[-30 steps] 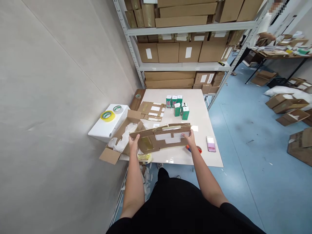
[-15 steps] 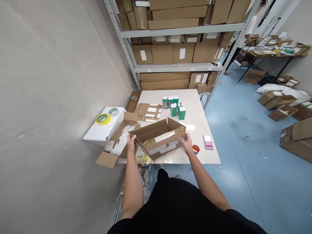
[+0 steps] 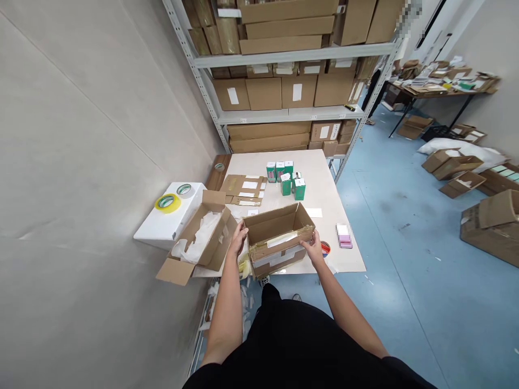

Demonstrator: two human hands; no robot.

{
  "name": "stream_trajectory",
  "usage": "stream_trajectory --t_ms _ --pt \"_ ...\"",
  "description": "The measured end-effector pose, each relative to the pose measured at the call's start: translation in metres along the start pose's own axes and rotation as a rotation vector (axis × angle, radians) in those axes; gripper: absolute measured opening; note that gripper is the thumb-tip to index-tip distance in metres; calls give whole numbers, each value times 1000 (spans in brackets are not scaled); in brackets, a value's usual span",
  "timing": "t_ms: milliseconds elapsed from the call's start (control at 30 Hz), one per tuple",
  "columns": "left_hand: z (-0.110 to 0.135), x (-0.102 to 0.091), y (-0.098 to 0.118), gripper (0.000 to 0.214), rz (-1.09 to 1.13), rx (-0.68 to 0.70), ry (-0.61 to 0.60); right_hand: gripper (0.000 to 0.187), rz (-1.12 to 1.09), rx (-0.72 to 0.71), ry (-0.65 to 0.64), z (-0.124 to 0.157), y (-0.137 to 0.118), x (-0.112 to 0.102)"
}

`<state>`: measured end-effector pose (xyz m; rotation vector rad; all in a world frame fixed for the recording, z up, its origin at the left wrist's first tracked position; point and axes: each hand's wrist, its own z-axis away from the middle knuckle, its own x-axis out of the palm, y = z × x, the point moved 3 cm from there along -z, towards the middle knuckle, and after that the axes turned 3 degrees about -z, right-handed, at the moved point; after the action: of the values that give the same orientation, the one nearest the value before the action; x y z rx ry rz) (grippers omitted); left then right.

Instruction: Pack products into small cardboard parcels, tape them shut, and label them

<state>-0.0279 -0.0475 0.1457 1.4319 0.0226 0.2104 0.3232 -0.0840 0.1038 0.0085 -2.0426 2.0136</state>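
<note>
Between both hands is an open cardboard box (image 3: 279, 259), held tilted over the table's front edge, with tape and white labels along its near side. My left hand (image 3: 238, 241) grips its left end; my right hand (image 3: 313, 248) is closed around the right end, thumb on the near side. The box looks empty inside. Just left of it, another open cardboard box (image 3: 219, 246) with white packing paper (image 3: 203, 237) leans by the table. Several small green boxes (image 3: 286, 185) stand farther back. A red tape roll (image 3: 325, 248) lies beside my right hand.
Flattened cardboard (image 3: 243, 189) lies on the white table (image 3: 336, 216), and a pink-and-white stack (image 3: 344, 236) sits at its right. Tape rolls (image 3: 167, 203) rest on a white box (image 3: 150, 232). Behind stands a shelf (image 3: 292, 115) full of cartons. A person (image 3: 371, 94) stands beyond it.
The left end of the held box has swung inward, and its left flap is no longer sticking out. My left hand has moved right with it. The camera view has shifted slightly.
</note>
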Motion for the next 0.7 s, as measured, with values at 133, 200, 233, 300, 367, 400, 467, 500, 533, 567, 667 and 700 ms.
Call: stream_trajectory --t_ms 133,200,233,300,367,400,467,500,533,567,667,700 --pt "-1 -1 3 77 15 -40 2 80 31 37 -53 6 -10 -15" --pt "0 -1 3 82 6 -56 -32 81 38 48 -86 9 -14 -20" --pt "0 -1 3 84 3 -59 -55 83 41 45 -98 11 -16 -22" --pt "1 1 4 87 3 -53 -92 88 57 33 -117 13 -21 -24" --pt "2 4 5 88 2 -31 -98 90 81 22 -124 14 -26 -24" --pt "1 5 6 88 -2 -17 -90 90 89 16 -118 15 -28 -25" --pt "1 10 7 88 -17 13 -70 90 87 4 -86 15 -32 -28" --pt "0 12 8 88 -26 28 -60 91 79 0 -67 15 -33 -30" --pt "0 15 8 88 -34 43 -51 91 73 -4 -52 15 -34 -32" --pt "-1 19 8 89 -40 57 -44 92 70 -9 -39 15 -35 -33" --pt "-1 31 8 92 -53 75 -28 91 78 -45 -10 13 -39 -37" --pt "-2 35 8 94 -57 73 -27 91 80 -59 0 12 -42 -38"
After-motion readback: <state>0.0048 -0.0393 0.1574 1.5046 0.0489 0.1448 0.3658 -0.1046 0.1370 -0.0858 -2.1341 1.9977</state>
